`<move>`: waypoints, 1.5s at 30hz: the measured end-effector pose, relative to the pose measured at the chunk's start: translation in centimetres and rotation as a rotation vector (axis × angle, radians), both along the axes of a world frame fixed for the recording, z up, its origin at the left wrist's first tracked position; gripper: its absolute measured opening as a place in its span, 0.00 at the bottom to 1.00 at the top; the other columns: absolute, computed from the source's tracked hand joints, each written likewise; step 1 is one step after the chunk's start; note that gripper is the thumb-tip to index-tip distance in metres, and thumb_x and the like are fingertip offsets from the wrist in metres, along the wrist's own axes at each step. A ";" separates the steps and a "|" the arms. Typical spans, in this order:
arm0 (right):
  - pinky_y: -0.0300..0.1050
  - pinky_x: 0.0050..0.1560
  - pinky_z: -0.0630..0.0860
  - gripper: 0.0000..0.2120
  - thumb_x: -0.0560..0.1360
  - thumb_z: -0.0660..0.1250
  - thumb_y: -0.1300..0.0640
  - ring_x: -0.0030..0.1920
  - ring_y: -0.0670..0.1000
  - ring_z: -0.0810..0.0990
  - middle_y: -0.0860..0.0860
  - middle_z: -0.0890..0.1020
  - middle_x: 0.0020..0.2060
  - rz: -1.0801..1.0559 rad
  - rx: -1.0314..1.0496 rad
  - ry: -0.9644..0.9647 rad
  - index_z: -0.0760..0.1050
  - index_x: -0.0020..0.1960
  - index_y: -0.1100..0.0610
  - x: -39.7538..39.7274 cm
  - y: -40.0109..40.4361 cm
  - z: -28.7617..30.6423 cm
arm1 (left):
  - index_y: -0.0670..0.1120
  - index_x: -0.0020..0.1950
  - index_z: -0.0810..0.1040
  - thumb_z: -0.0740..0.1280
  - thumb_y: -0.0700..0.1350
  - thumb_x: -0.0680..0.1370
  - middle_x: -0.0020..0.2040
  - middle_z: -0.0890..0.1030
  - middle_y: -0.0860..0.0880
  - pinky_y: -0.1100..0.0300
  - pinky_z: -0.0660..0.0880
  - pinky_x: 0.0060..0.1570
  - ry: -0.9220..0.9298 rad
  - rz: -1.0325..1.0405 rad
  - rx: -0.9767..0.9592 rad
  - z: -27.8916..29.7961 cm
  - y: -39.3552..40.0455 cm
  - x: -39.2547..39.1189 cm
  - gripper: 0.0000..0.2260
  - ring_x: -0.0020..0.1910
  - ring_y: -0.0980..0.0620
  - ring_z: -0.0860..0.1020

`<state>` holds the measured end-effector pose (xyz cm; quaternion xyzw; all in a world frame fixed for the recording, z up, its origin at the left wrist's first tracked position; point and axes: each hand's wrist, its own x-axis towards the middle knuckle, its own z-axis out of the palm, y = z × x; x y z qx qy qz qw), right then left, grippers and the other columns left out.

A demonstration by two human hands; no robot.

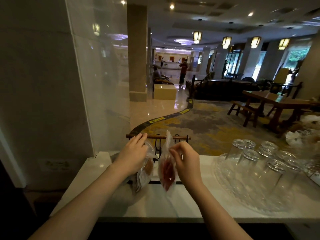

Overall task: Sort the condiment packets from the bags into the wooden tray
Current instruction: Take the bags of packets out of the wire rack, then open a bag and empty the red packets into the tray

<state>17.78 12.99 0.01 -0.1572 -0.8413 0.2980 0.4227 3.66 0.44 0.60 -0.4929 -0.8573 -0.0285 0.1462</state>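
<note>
both hands up over the white worktop (173, 203), each on a clear plastic bag. left hand (133, 153) holds the top of the bag with brownish packets (145, 172), fingers curled onto the plastic; that bag leans with its bottom at or near the worktop. right hand (186, 161) pinches the upper edge of the bag with red packets (167, 172) between thumb and fingertips, and the bag hangs free and upright, its lower corner just above the surface. between and behind the bags: a dark stand with a wooden rail (157, 137) on top and black metal uprights, with a dark edge showing at its base under the bags. whether this is the wooden tray cannot be told, as the bags hide most of it. stack of upturned glasses (259, 158) on a clear dish sits to the right, well apart from the hands. judgement: step in hand is getting a bag open. best done one bag at a time, by resting the brown bag down fully so the left hand is free to part the red bag's mouth. keep the mouth upward so packets don't spill, and work low over the stand rather than toward the glasses.
</note>
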 end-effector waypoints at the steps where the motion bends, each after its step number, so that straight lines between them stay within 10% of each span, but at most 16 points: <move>1: 0.40 0.40 0.75 0.05 0.74 0.67 0.63 0.39 0.47 0.78 0.51 0.80 0.38 0.035 -0.038 0.054 0.76 0.41 0.56 1.2 -0.4 0.7 | 0.41 0.65 0.72 0.59 0.36 0.78 0.79 0.47 0.41 0.51 0.46 0.75 -0.004 0.002 -0.009 -0.1 0.0 -0.1 0.16 0.78 0.45 0.45; 6: 0.52 0.40 0.80 0.09 0.75 0.65 0.66 0.38 0.55 0.81 0.52 0.82 0.37 0.258 -0.409 0.088 0.76 0.40 0.54 7.2 -3.0 1.8 | 0.45 0.59 0.77 0.59 0.45 0.79 0.79 0.55 0.46 0.49 0.47 0.75 -0.076 -0.029 0.067 -0.6 -1.1 -0.3 0.12 0.77 0.50 0.53; 12: 0.50 0.42 0.82 0.06 0.76 0.61 0.68 0.41 0.56 0.84 0.59 0.81 0.41 0.363 -0.733 0.042 0.74 0.42 0.61 12.2 -5.8 -0.9 | 0.47 0.52 0.82 0.69 0.50 0.74 0.57 0.81 0.50 0.56 0.73 0.55 -0.067 -0.037 0.460 -2.4 -6.5 3.8 0.11 0.54 0.52 0.77; 21: 0.50 0.41 0.75 0.11 0.76 0.59 0.68 0.39 0.57 0.77 0.62 0.79 0.40 0.302 -0.978 -0.017 0.76 0.43 0.56 14.7 -8.4 -9.9 | 0.49 0.28 0.70 0.67 0.63 0.71 0.26 0.72 0.54 0.55 0.71 0.24 -0.380 -0.088 0.600 -9.5 -15.6 13.7 0.21 0.25 0.53 0.72; 28: 0.42 0.37 0.77 0.10 0.76 0.60 0.68 0.40 0.49 0.78 0.54 0.79 0.42 0.266 -1.112 -0.207 0.77 0.45 0.56 16.5 -12.2 -18.2 | 0.48 0.30 0.72 0.62 0.65 0.72 0.23 0.66 0.58 0.64 0.62 0.23 -0.558 0.085 0.412 -20.2 -20.4 17.6 0.22 0.23 0.57 0.69; 39: 0.41 0.43 0.70 0.17 0.74 0.57 0.74 0.42 0.49 0.75 0.50 0.78 0.40 0.122 -1.166 -0.461 0.76 0.42 0.55 19.6 -15.3 -25.5 | 0.54 0.38 0.75 0.58 0.60 0.77 0.44 0.77 0.57 0.68 0.66 0.46 -0.585 0.036 0.062 -28.8 -22.4 23.2 0.15 0.45 0.58 0.74; 42: 0.38 0.46 0.73 0.18 0.72 0.57 0.74 0.46 0.45 0.76 0.49 0.78 0.44 0.115 -0.964 -0.552 0.76 0.44 0.53 20.1 -15.0 -25.1 | 0.57 0.49 0.77 0.61 0.59 0.75 0.68 0.72 0.58 0.64 0.62 0.64 -0.664 -0.051 -0.025 -29.6 -22.3 24.0 0.10 0.65 0.58 0.69; 45: 0.41 0.52 0.75 0.13 0.73 0.64 0.66 0.50 0.43 0.75 0.45 0.75 0.49 0.047 -0.600 -0.664 0.75 0.48 0.47 21.2 -14.5 -25.7 | 0.57 0.62 0.73 0.61 0.62 0.74 0.70 0.68 0.62 0.63 0.49 0.70 -0.702 -0.103 -0.127 -29.8 -21.4 24.8 0.19 0.67 0.59 0.70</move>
